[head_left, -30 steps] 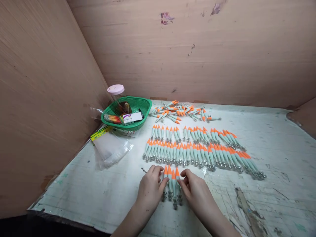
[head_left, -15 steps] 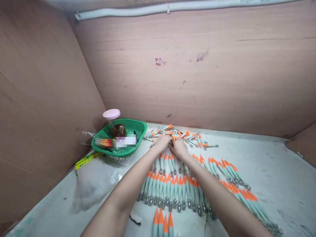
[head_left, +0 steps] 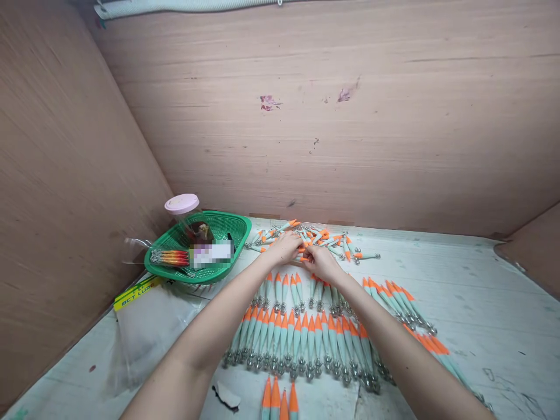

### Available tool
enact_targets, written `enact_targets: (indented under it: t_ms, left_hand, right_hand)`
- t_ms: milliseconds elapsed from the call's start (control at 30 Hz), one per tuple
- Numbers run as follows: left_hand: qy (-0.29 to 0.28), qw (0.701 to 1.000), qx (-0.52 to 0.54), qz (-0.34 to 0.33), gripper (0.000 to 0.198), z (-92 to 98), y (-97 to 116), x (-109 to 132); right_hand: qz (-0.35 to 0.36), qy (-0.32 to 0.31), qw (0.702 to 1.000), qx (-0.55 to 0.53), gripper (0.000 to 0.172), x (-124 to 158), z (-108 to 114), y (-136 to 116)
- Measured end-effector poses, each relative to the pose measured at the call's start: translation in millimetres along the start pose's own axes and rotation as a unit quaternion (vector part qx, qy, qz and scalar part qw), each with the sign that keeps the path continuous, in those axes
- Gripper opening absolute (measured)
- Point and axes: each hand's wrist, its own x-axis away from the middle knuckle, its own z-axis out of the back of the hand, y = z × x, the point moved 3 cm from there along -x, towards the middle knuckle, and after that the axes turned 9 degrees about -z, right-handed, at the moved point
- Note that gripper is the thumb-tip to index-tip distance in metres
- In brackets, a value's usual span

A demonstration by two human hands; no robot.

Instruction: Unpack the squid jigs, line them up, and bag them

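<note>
My left hand (head_left: pixel 286 249) reaches to the loose pile of squid jigs (head_left: pixel 326 236) at the back, its fingers curled and their tips partly hidden. Close on its right, my right hand (head_left: pixel 322 262) has thumb and fingers pinched at a squid jig (head_left: pixel 302 259), whose orange end shows beside the fingertips. The jigs are pale green with orange tips and metal hook crowns. Nearer me, a short row of jigs (head_left: pixel 285 291) lies with tips pointing away, and a longer row (head_left: pixel 297 341) lies in front of it under my forearms.
At left stands a green basket (head_left: pixel 245 224) holding a pink-lidded jar (head_left: pixel 182 203) and a bundle of red-yellow jigs (head_left: pixel 170 258). A clear bag with a yellow header (head_left: pixel 137 291) lies before it. Several jigs (head_left: pixel 280 402) lie at the front edge. Wooden panels (head_left: pixel 306 146) close the back and sides.
My view has tilted down and shifted slightly right. My hands stay at the pile but have drawn a little apart, and an orange jig end now shows between them.
</note>
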Motion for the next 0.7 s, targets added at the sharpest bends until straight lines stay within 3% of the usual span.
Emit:
enact_targets:
  t_ms: [100, 200, 433, 533, 700]
  left_hand:
    - [0.068, 0.996, 0.054, 0.027, 0.011, 8.9, -5, 4]
    - [0.128, 0.982, 0.122, 0.059, 0.016, 17.4, -10, 12]
    - [0.179, 0.949, 0.232, 0.118, 0.015, 29.8, -16, 41]
    - [0.188, 0.938, 0.246, 0.155, 0.007, 31.5, -18, 44]
    - [0.187, 0.912, 0.318, 0.180, 0.010, 36.8, -13, 43]
  right_hand:
    - [-0.011, 0.010, 0.994, -0.112, 0.009, 2, 8, 7]
    - [-0.027, 0.017, 0.974, -0.226, 0.018, 8, 21, 12]
    - [-0.059, -0.010, 0.886, -0.459, 0.038, 38, 46, 10]
    - [-0.083, -0.025, 0.847, -0.524, 0.036, 47, 44, 5]
    - [-0.125, -0.028, 0.796, -0.592, 0.016, 62, 46, 3]
